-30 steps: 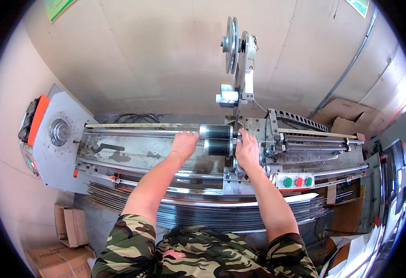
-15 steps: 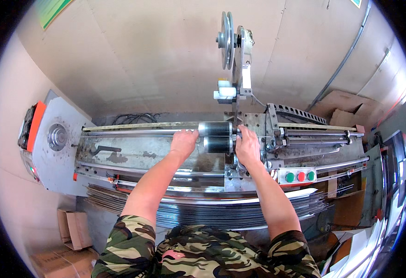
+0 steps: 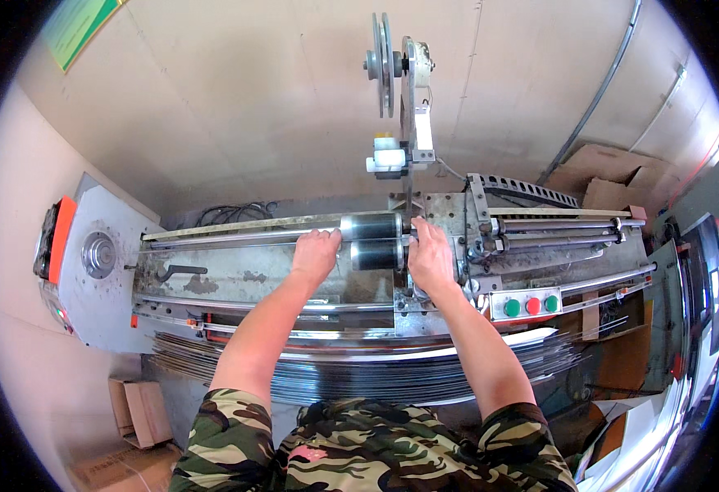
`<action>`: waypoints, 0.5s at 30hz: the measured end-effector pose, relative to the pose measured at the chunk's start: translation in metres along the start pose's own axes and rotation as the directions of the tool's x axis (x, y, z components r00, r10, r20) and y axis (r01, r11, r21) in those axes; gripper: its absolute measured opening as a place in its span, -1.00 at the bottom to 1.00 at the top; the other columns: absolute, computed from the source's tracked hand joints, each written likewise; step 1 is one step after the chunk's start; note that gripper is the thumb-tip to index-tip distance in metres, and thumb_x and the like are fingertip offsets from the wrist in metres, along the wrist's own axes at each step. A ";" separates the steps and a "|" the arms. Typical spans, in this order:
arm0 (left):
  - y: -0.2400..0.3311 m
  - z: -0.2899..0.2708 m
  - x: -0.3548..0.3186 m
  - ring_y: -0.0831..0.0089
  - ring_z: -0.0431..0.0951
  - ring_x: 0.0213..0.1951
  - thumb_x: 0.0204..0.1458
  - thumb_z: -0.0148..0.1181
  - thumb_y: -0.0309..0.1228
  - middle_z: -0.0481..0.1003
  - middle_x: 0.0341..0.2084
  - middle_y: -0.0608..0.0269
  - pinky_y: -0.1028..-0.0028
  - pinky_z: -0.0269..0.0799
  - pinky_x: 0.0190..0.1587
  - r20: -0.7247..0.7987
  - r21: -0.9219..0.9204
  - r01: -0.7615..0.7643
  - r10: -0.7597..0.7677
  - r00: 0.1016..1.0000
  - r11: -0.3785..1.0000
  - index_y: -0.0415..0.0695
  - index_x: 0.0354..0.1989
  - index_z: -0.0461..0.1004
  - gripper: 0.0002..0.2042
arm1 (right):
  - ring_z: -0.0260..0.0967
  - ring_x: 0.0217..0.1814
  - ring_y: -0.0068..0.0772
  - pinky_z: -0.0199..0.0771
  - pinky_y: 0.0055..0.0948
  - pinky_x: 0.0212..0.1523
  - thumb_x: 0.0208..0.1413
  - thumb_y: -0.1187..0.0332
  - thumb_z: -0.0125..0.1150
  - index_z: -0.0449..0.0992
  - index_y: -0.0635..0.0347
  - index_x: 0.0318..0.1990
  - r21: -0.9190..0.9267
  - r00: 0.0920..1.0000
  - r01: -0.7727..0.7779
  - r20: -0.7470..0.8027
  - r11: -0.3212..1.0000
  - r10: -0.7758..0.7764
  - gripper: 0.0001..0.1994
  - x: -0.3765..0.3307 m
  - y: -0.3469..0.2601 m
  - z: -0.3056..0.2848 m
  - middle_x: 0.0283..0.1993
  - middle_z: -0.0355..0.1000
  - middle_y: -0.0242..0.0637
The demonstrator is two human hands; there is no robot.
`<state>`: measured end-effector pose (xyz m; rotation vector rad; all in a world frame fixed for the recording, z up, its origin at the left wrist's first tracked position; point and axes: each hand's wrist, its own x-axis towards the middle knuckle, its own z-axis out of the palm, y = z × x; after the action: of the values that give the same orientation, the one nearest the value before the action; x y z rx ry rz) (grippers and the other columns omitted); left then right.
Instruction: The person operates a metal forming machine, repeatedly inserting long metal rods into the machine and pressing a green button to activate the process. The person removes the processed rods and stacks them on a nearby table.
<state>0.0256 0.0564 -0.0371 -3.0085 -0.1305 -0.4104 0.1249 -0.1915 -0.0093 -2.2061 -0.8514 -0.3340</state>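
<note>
A thin metal rod (image 3: 253, 244) runs lengthwise over the bench machine and across a pair of dark rollers with silver ends. The far roller (image 3: 373, 225) and the near roller (image 3: 374, 255) lie side by side. Just left of them, my left hand (image 3: 317, 253) is closed around the rod. At the rollers' right end my right hand (image 3: 431, 261) pinches the rod, its fingertips by a metal plate; the fingers partly hide the grip. Above the rollers, a post carries a grooved pulley wheel (image 3: 382, 66) and white cylinders (image 3: 388, 160).
A bundle of long thin rods (image 3: 359, 379) lies along the machine's near side. Green and red push buttons (image 3: 533, 306) sit right of my right forearm. A hook-shaped wrench (image 3: 183, 271) rests on the bed at left, near the grey end housing (image 3: 117, 271). Cardboard boxes (image 3: 142, 410) stand lower left.
The whole view has shifted and tilted slightly, so the machine appears a little further left. Both hands keep their places at the rollers, and the rod now shows more plainly.
</note>
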 end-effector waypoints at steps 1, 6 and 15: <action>0.002 -0.003 0.000 0.20 0.59 -0.25 0.05 0.08 -0.44 0.57 -0.42 0.18 0.19 0.47 -0.20 -0.003 0.001 -0.007 0.007 1.000 1.000 -0.08 -0.22 0.47 -0.86 | 0.32 0.22 0.13 0.31 -0.08 0.27 0.11 0.52 0.04 0.38 0.34 0.12 -0.003 1.000 0.007 -0.010 1.000 -0.007 -0.61 -0.001 0.001 0.001 0.17 0.41 0.11; 0.002 -0.002 -0.002 0.21 0.58 -0.27 0.04 0.08 -0.45 0.56 -0.46 0.19 0.20 0.46 -0.21 -0.022 0.002 -0.004 0.004 1.000 1.000 -0.08 -0.27 0.45 -0.90 | 0.32 0.21 0.16 0.33 -0.05 0.24 0.10 0.55 0.03 0.38 0.37 0.09 0.013 1.000 0.017 -0.014 1.000 -0.017 -0.63 -0.002 -0.001 0.002 0.15 0.42 0.13; -0.009 0.007 -0.006 0.19 0.58 -0.29 0.02 0.07 -0.46 0.54 -0.47 0.17 0.18 0.47 -0.21 -0.059 0.020 -0.043 0.044 0.997 0.999 -0.08 -0.29 0.45 -0.90 | 0.33 0.18 0.18 0.36 -0.04 0.21 0.07 0.56 0.05 0.38 0.37 0.09 0.058 0.997 0.041 -0.063 0.997 -0.038 -0.62 -0.006 -0.004 0.007 0.13 0.42 0.15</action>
<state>0.0211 0.0652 -0.0449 -2.9716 -0.0642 -0.4904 0.1179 -0.1871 -0.0151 -2.1152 -0.8612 -0.3895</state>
